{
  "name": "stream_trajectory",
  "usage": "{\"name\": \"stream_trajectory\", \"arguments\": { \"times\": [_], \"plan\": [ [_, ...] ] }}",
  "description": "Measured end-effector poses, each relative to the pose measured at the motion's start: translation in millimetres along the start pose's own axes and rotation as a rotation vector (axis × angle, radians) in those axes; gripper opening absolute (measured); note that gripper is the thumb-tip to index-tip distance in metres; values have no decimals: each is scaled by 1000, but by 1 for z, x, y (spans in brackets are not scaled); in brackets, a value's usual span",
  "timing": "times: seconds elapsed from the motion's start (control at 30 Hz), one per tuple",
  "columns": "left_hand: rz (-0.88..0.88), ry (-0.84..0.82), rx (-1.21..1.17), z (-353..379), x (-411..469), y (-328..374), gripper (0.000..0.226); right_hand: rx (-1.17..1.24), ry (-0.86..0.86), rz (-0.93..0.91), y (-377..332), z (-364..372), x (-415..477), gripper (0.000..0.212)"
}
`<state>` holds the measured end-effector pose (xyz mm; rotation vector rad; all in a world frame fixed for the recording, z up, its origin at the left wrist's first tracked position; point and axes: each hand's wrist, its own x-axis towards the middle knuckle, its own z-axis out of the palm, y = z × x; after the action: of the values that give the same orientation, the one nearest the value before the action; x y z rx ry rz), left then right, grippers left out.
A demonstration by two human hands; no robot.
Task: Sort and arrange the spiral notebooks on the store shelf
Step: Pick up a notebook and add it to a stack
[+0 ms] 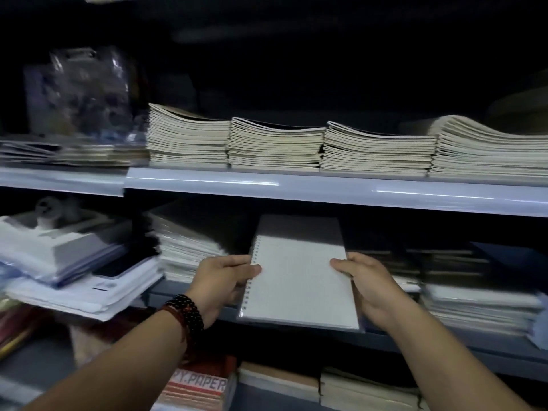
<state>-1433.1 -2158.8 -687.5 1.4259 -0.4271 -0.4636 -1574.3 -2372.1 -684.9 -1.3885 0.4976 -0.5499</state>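
A white spiral notebook in a clear sleeve lies half on the middle shelf, its wire binding along the left edge and its near end jutting past the shelf front. My left hand grips the spiral side, thumb on the cover. My right hand holds the right edge, thumb on top. The notebook's far end reaches into the dark gap under the upper shelf.
Several stacks of cream notebooks fill the upper shelf. A slanted pile sits left of the held notebook, darker stacks to its right. Loose white packs overhang at left. Copy paper sits below.
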Motion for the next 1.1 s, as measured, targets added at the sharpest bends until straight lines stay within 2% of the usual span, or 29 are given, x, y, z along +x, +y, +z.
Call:
{"name": "stream_trajectory", "arguments": {
  "times": [0.07, 0.13, 0.23, 0.3, 0.43, 0.5, 0.57, 0.63, 0.77, 0.87, 0.93, 0.97, 1.0, 1.03, 1.1],
  "plan": [
    [13, 70, 10, -23, -1, 10, 24, -15, -62, 11, -3, 26, 7, 4],
    [24, 131, 15, -49, 2, 23, 27, -26, -121, 28, -5, 54, 16, 3],
    [-33, 118, -16, -86, 7, 52, 55, -10, -169, 35, -9, 98, 31, 13],
    [-52, 101, -74, -111, 15, 67, 50, 4, -156, 40, -13, 127, 41, 16],
    [41, 234, -100, -149, 43, 79, 49, 26, -106, 55, -18, 173, 66, 24],
    [102, 286, -118, -163, 59, 80, 38, -13, -90, 74, -18, 193, 81, 9],
    [125, 352, -120, -173, 74, 82, 36, -69, -68, 103, -17, 211, 100, 21],
    [128, 402, -89, -182, 93, 81, 35, -129, -88, 121, -16, 230, 119, 22],
    [148, 512, -31, -187, 123, 80, 13, -225, -100, 87, -13, 256, 150, 38],
    [167, 582, -41, -190, 149, 77, 22, -222, -83, -41, -12, 266, 166, 30],
    [168, 590, -17, -193, 164, 73, 29, -269, -86, -118, -6, 265, 175, 39],
    [168, 574, 54, -192, 167, 72, 22, -340, -90, -135, 0, 264, 181, 41],
    [158, 551, 113, -192, 171, 69, 19, -416, -101, -121, 3, 263, 182, 42],
    [144, 538, 147, -190, 173, 66, 25, -460, -108, -90, 10, 262, 186, 43],
    [174, 551, 135, -188, 177, 62, 33, -435, -120, 17, 22, 261, 190, 40]
  ]
}}
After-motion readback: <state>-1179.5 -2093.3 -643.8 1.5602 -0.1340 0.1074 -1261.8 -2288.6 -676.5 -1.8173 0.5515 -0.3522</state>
